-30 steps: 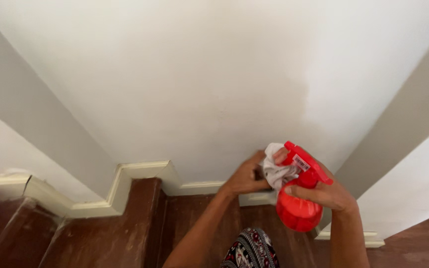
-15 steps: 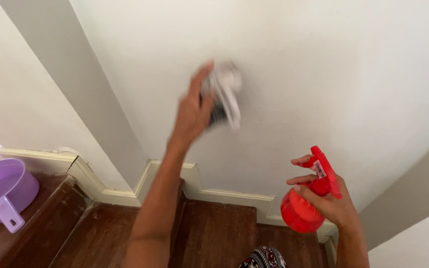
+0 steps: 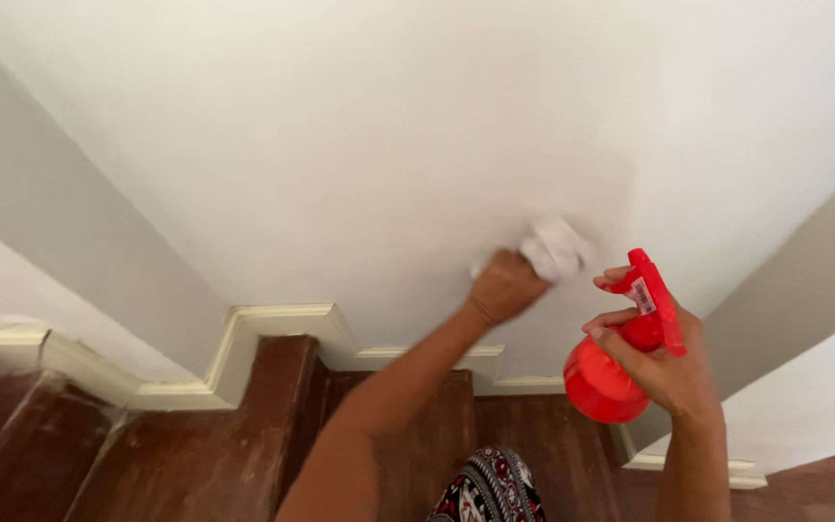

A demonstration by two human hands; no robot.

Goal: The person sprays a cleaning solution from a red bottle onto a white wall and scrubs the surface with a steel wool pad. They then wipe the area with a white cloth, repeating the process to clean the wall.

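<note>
my left hand [image 3: 503, 286] is balled round the white cloth [image 3: 555, 247], pressed on the wall [image 3: 388, 145] just above the baseboard [image 3: 282, 324]; my right hand [image 3: 664, 362], beside it, wraps the upright red spray bottle [image 3: 611, 372].

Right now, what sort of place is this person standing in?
Most likely a staircase inside a home. Dark wooden steps climb beside a plain white wall, and a cream baseboard steps up with them. The left hand presses a cloth to that wall; the right hand holds a red spray bottle.
</note>
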